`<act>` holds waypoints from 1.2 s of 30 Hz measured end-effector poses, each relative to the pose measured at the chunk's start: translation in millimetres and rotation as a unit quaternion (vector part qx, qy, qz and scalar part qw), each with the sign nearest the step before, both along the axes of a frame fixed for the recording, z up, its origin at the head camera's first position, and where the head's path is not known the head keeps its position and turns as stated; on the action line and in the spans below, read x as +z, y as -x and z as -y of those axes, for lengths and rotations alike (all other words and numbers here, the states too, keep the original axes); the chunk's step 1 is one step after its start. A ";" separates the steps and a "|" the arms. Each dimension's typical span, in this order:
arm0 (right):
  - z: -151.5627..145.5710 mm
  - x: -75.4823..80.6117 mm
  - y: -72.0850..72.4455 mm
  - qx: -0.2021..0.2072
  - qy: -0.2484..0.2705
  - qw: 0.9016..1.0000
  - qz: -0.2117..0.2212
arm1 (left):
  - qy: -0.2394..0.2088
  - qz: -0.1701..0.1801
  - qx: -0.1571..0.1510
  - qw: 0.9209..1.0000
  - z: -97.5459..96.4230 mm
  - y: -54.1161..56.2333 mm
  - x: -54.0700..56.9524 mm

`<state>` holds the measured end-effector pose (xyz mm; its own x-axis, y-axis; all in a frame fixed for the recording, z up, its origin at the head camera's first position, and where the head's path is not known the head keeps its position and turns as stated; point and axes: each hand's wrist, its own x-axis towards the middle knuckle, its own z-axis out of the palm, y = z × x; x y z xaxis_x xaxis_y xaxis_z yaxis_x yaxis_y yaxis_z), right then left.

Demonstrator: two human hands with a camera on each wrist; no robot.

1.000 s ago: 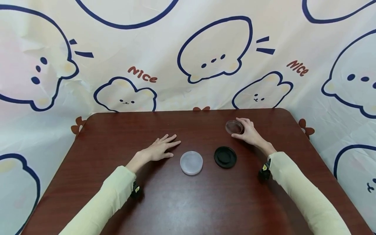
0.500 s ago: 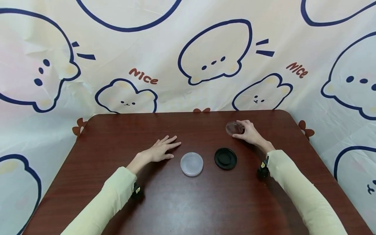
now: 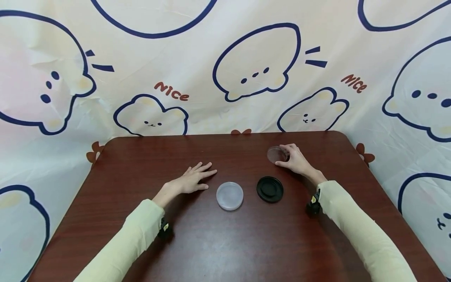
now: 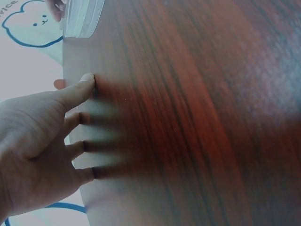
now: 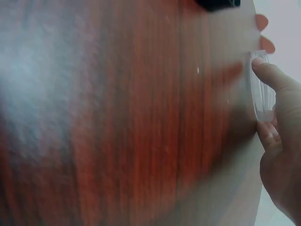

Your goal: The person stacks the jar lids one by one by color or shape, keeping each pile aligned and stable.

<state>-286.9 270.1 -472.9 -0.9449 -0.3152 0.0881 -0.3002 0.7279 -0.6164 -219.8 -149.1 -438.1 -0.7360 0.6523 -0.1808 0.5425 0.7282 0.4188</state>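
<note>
Near the far right of the table, my right hand (image 3: 296,159) grips a clear, shallow round plastic dish (image 3: 273,155) by its right side. In the right wrist view the thumb presses against the dish's (image 5: 257,89) near rim, with fingers on the far side. My left hand (image 3: 188,180) rests on the table with its fingers spread, holding nothing. To its right lies a frosted round plastic container (image 3: 230,196), whose clear wall edges into the top of the left wrist view. Between that container and the right hand lies a black round lid (image 3: 269,189), stepped in the middle.
The brown wood-grain table (image 3: 229,246) has rounded far corners. A cream curtain (image 3: 204,66) with blue cartoon outlines hangs just behind its far edge and along both sides. Black wrist cameras are strapped below both sleeves.
My right hand has shifted slightly left with the clear dish in its grip. The left hand, the frosted container and the black lid stay where they were.
</note>
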 end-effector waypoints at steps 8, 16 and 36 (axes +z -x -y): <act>20.3 6.9 -10.0 0.039 0.009 0.999 -0.025 | 0.006 0.011 0.005 1.000 3.8 1.6 -2.4; 50.7 18.3 -30.9 0.089 0.049 0.994 -0.039 | 0.006 0.021 0.004 1.000 6.1 2.1 -2.2; 133.6 28.5 -91.8 0.208 -0.007 0.978 -0.023 | 0.007 0.023 0.002 1.000 6.0 4.4 -4.4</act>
<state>-195.1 136.5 -444.4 -0.7291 -0.6736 0.1208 -0.6001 0.5445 -0.5860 -224.2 -155.0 -442.4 -0.7296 0.6464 -0.2231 0.5198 0.7362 0.4334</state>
